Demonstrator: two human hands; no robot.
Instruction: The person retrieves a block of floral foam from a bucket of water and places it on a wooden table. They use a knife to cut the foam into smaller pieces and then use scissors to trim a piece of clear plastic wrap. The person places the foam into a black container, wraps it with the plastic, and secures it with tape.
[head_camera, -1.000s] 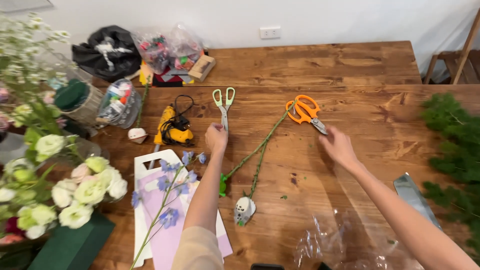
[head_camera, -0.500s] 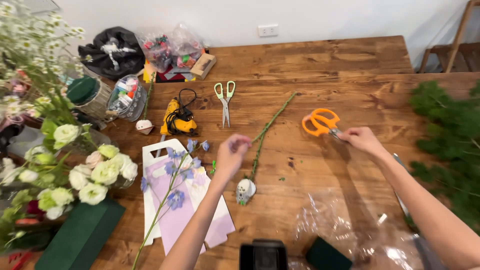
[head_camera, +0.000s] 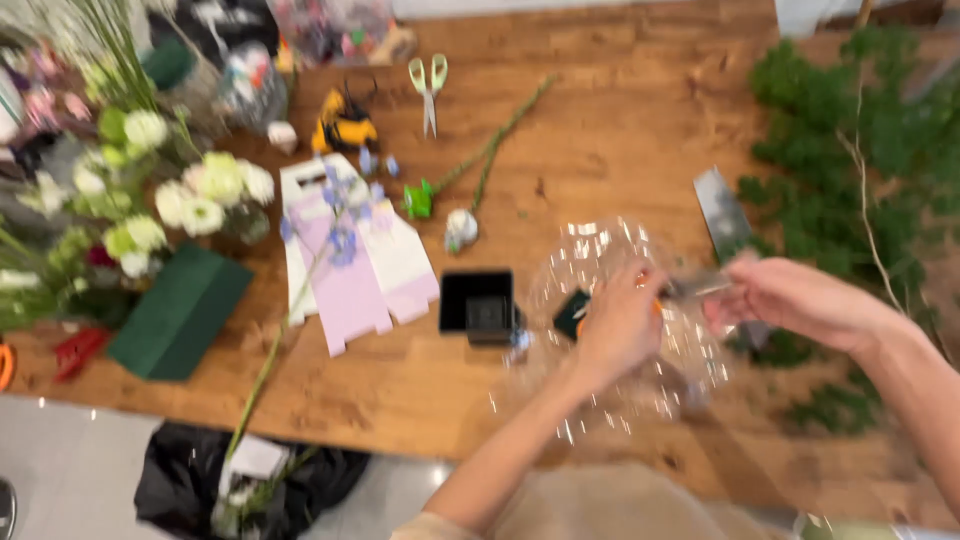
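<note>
Centrally, toward the lower right of the frame, a crinkled sheet of clear cellophane (head_camera: 610, 330) is held above the wooden tabletop (head_camera: 620, 150). The left hand (head_camera: 618, 325) is closed on the sheet, and a small orange part shows just beside its fingers; what that part belongs to cannot be told through the blur. The right hand (head_camera: 790, 300) is set just to the right of it, its fingers curled and pinched on something thin and greyish at the sheet's edge.

A small black square box (head_camera: 478, 303) is seen just left of the cellophane, open at the top. Further left, white and lilac flat card pieces (head_camera: 360, 270) are spread on the wood, with a long-stemmed blue flower (head_camera: 335, 225) laid across them. A white rosebud on a green stem (head_camera: 462, 228) lies above the box, and green-handled scissors (head_camera: 428, 90) are placed near the upper edge of the frame, beside a yellow and black tool (head_camera: 345, 125).

At the left, a dark green foam block (head_camera: 180, 310) is set next to a bunch of white and pale green flowers (head_camera: 160, 210). A heap of dark green foliage (head_camera: 860, 140) fills the upper right, and a flat grey strip (head_camera: 725, 215) lies at its edge. The surface is of warm brown planks with visible grain. Below its near edge, pale floor (head_camera: 70, 470) and a black bag (head_camera: 250, 480) holding stems are seen at the lower left.
</note>
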